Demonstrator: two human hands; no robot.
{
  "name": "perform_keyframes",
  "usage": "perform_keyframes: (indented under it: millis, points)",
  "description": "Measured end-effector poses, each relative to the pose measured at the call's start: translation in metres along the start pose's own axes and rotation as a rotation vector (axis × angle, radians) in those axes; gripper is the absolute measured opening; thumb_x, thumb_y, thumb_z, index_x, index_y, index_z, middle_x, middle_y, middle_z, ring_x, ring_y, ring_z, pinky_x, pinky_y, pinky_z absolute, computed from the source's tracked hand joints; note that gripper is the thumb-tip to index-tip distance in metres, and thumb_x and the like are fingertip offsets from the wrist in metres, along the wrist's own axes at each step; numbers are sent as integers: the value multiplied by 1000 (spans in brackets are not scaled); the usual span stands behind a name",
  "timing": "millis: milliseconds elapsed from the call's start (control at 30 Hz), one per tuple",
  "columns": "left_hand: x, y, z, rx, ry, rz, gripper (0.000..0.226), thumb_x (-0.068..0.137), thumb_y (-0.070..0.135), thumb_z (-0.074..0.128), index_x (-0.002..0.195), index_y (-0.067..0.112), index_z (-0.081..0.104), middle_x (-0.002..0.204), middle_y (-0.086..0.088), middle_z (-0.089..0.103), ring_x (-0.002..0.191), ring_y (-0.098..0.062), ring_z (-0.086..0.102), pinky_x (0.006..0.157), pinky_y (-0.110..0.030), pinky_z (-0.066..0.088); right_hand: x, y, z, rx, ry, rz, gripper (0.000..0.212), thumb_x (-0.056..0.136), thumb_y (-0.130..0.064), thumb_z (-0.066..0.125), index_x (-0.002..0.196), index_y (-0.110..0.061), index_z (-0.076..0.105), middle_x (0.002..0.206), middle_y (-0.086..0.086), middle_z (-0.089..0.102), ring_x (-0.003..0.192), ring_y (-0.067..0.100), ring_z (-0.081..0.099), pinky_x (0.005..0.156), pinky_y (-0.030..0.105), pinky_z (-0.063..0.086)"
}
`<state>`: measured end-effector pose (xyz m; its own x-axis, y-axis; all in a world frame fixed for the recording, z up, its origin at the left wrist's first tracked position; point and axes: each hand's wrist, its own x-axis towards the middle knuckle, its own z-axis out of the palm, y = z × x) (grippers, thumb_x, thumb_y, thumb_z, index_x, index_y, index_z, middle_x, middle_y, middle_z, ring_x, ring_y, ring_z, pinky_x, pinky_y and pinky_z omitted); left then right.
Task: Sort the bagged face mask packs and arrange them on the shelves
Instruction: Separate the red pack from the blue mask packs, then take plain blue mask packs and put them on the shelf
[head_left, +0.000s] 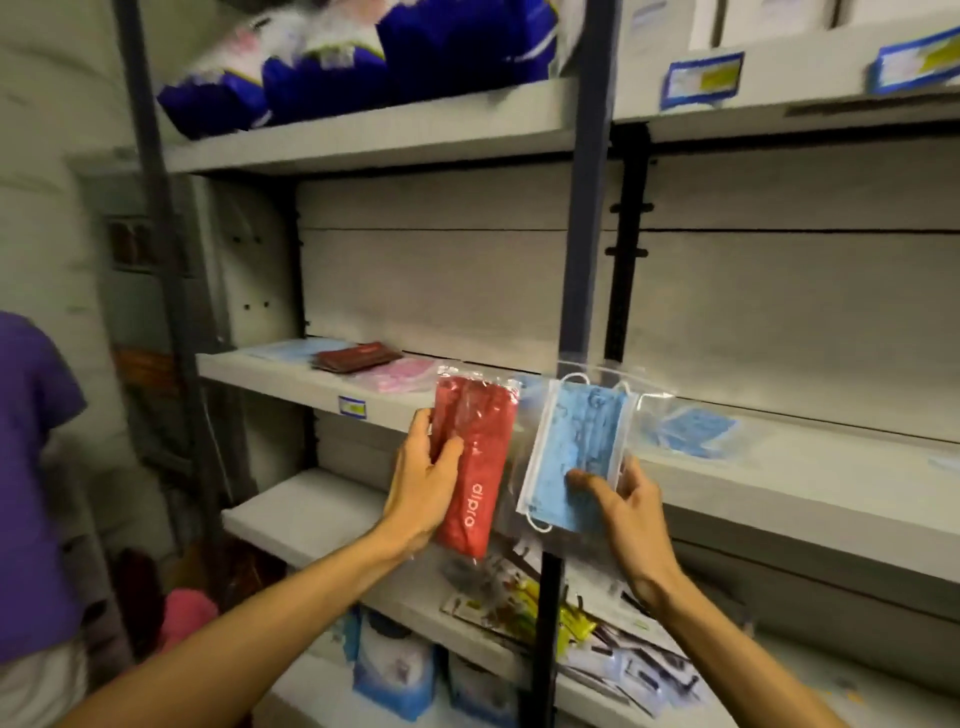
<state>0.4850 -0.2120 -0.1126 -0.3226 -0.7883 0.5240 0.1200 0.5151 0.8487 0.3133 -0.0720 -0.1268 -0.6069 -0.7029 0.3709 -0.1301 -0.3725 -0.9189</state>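
Two packs are up in front of us, one in each hand, side by side before the middle shelf (291, 376). Our left hand (423, 483) holds the red pack (475, 462) upright, thumb curled across its front and fingers wrapped behind, so the printed face turns toward us; the white lettering running up it reads "dipro". Our right hand (631, 514) pinches the blue pack (582, 452) by its lower edge, thumb pressing the front, so the clear zip bag hangs open to view and the ear loops show at top and bottom. Holding them apart like this looks to us like a comparison by colour before each goes to its own pile.

The shelf behind already seems sorted that way: a dark red pack (356, 358) and a pink pack (400, 375) lie flat to the left of the post, while a loose blue bag (693, 430) rests on the section to the right. So red likely goes left and blue right. A small blue and yellow tag (353, 407) sits on the shelf edge, too blurred to read, as are the tags higher up.
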Motion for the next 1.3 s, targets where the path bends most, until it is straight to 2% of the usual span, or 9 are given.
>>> perform_keyframes:
  millis: [200,300,467,600,733,867,1033,1167,1300]
  points:
    - [40,-37,-101,-17,108,-345,38,85,-1,64,118,12,51,101,-6,68,94,-21,68,81,-35,54,21,21,96,-63,-17,189,32,91,-2,67,123,1,62,111,20,71,99,37,71,88,57,57]
    - [61,-54,-135,-19,133,-389,34,83,-2,67,112,13,58,99,-5,71,91,-21,69,69,-26,50,45,31,130,-70,-11,232,34,89,-4,70,121,2,62,112,21,71,99,35,71,87,54,58]
    - [111,-79,-155,-44,101,-400,33,88,-2,67,117,10,57,108,-10,70,97,-25,68,88,-39,55,105,42,170,-140,54,173,34,87,-5,74,117,3,61,113,23,70,99,35,71,88,51,58]
    - [162,-87,-137,-80,-1,-340,30,89,-5,62,111,15,58,109,-8,71,94,-19,69,74,-27,54,158,40,186,-152,163,78,33,84,-3,78,113,-2,62,102,19,72,91,32,71,86,50,59]
    - [223,-92,-115,-76,-132,-278,35,87,-6,63,118,11,58,112,-11,72,100,-24,70,86,-36,58,198,48,196,-136,197,97,34,85,-9,78,114,-7,60,102,14,74,92,28,74,82,47,61]
    - [290,-116,-123,-5,-162,-208,42,86,-2,71,123,9,55,113,-13,72,96,-24,71,83,-38,60,240,60,228,-136,137,67,34,86,-7,76,116,-7,60,103,12,73,87,26,74,76,38,63]
    - [358,-164,-168,213,-113,-174,47,84,18,80,124,17,55,99,2,72,84,-13,70,66,-21,57,280,82,276,-141,102,64,23,87,-2,74,101,-14,62,92,5,74,71,13,73,62,26,61]
    - [404,-199,-204,585,-122,-139,47,86,29,73,129,20,56,117,-7,71,100,-29,68,86,-39,56,302,93,297,-171,71,52,24,86,-2,75,98,-19,63,89,-2,75,69,7,74,59,19,57]
    - [432,-227,-221,981,-314,-83,61,86,49,70,135,18,51,130,-10,65,117,-33,60,94,-44,52,313,100,308,-188,103,41,31,85,-5,77,113,-12,64,99,4,76,79,12,75,63,21,58]
